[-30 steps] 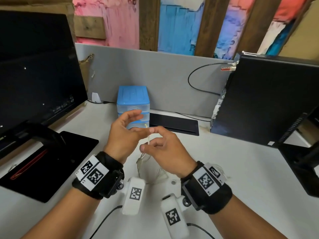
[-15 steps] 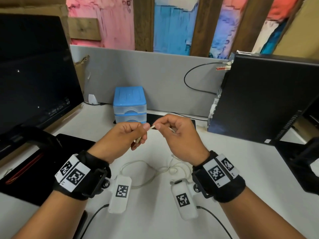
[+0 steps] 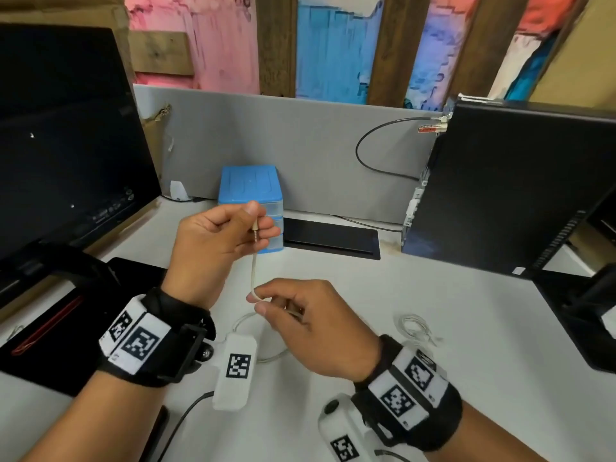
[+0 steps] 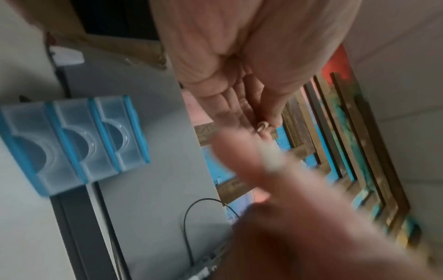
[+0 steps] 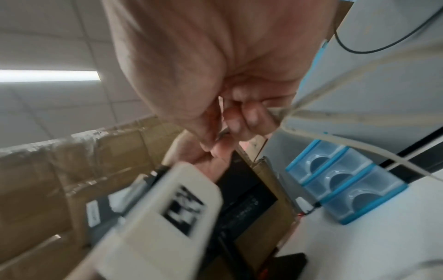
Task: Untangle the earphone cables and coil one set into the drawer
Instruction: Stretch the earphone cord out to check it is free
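A white earphone cable (image 3: 254, 273) is held above the pale, smooth bench (image 3: 466, 328) — its metal jack plug (image 3: 255, 228) is pinched between thumb and fingers of the left hand (image 3: 216, 241), and lower down the cable is gripped by the curled fingers of the right hand (image 3: 310, 323). Slack is looped on the bench beneath the wrists. A second, coiled set (image 3: 415, 328) lies apart to the right, with open room around it. The blue translucent drawer unit (image 3: 250, 191) stands closed against the grey partition (image 3: 300, 145), just beyond the left hand. Half a second earlier both hands were level and touching; now the right hand has been lowered — the cable is stretched nearly upright.
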Available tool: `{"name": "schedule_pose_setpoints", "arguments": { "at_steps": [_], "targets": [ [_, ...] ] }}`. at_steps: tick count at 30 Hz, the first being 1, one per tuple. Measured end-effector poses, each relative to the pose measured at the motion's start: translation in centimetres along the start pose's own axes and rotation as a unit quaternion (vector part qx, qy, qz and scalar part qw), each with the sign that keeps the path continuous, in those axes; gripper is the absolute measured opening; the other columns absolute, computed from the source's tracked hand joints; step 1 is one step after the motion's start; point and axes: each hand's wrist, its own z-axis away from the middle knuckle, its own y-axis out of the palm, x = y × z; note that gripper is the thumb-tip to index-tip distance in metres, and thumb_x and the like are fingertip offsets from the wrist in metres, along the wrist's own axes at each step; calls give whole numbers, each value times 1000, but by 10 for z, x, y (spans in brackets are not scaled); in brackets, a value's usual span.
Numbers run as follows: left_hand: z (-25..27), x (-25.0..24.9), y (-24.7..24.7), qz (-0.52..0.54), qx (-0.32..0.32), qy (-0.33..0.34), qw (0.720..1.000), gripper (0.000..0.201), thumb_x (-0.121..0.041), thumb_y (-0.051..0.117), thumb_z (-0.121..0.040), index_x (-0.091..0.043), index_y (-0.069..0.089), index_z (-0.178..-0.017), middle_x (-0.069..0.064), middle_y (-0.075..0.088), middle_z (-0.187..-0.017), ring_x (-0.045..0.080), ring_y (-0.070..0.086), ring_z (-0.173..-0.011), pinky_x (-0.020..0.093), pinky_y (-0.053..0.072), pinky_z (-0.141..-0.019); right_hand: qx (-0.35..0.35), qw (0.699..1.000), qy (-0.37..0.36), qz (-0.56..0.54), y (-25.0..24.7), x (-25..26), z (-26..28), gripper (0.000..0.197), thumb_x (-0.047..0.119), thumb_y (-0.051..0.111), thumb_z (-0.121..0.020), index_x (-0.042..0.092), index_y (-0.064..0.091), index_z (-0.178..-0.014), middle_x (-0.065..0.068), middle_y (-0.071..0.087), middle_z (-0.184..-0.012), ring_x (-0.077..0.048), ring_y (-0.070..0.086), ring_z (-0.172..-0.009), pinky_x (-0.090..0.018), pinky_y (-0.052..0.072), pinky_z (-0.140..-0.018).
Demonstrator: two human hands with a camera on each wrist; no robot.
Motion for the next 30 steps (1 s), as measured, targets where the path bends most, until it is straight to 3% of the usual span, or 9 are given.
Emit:
{"name": "schedule_pose_setpoints", "arguments": {
  "at_steps": [5, 8, 12, 15, 19, 23, 24, 27, 30],
  "targets": [
    [8, 4, 8, -166, 62, 112, 978, 14, -16, 61, -94, -13, 74, -88, 1, 76, -80, 12, 71, -75, 22, 53, -71, -68, 993, -54, -84, -32, 33, -9, 16, 13, 59, -96, 7, 68, -84, 3, 57, -65, -6, 48, -56, -17, 40, -57],
    [18, -1, 14, -218, 155, 126, 955, 25, -19, 52, -97, -9, 73, -87, 6, 72, -77, 24, 64, -74, 33, 52, -72, -137, 981, -60, -124, -55, 25, -19, 16, 6, 58, -95, 6, 67, -82, -1, 65, -69, -9, 57, -63, -21, 47, -66],
    [26, -17, 18, -84, 212, 24, 973, 28, -18, 48, -97, -4, 71, -89, 5, 69, -70, 20, 66, -67, 29, 55, -70, -162, 977, -42, -131, -62, 12, -22, 12, 5, 60, -94, 5, 70, -87, -9, 69, -77, -11, 61, -69, -28, 54, -71],
    [29, -25, 21, 8, 200, -20, 980, 30, -22, 51, -95, -13, 76, -81, 5, 66, -67, 19, 67, -64, 25, 54, -66, -182, 977, -38, -103, -53, 3, -22, 13, 10, 62, -94, 6, 73, -91, -19, 70, -79, -25, 60, -66, -40, 51, -67],
    [29, -29, 23, 74, 168, -36, 982, 19, -30, 63, -77, -16, 75, -75, 4, 65, -68, 19, 69, -66, 25, 57, -67, -154, 986, -2, -66, -30, -14, -10, 17, 27, 60, -93, 21, 74, -85, -7, 62, -67, -11, 49, -57, -27, 43, -56],
    [25, -27, 19, 66, 129, -17, 989, 18, -31, 65, -72, -17, 76, -76, 6, 70, -72, 23, 73, -75, 25, 57, -70, -71, 995, 56, 43, -18, -22, 1, 17, 34, 66, -89, 28, 67, -105, 12, 69, -92, -1, 62, -80, -27, 49, -74],
    [24, -27, 19, 54, 126, -15, 990, 19, -32, 65, -72, -17, 76, -76, 6, 71, -73, 23, 73, -75, 25, 57, -70, -80, 994, 64, 36, -19, -19, 0, 31, 34, 71, -86, 32, 61, -115, 14, 68, -102, 3, 61, -89, -25, 48, -79],
    [26, -26, 19, 18, 124, -10, 992, 21, -30, 62, -79, -15, 76, -76, 7, 71, -70, 22, 72, -68, 25, 57, -67, -140, 989, 30, -22, -32, -9, -11, 61, 28, 81, -76, 32, 49, -127, 11, 67, -113, 0, 59, -113, -22, 45, -98],
    [28, -31, 22, -2, 131, -6, 991, 23, -25, 59, -81, -12, 75, -75, 7, 68, -66, 20, 69, -61, 24, 57, -64, -153, 987, -14, -49, -44, 2, -27, 54, 34, 79, -71, 21, 59, -120, 2, 71, -106, -10, 66, -107, -33, 50, -98]
  ]
}}
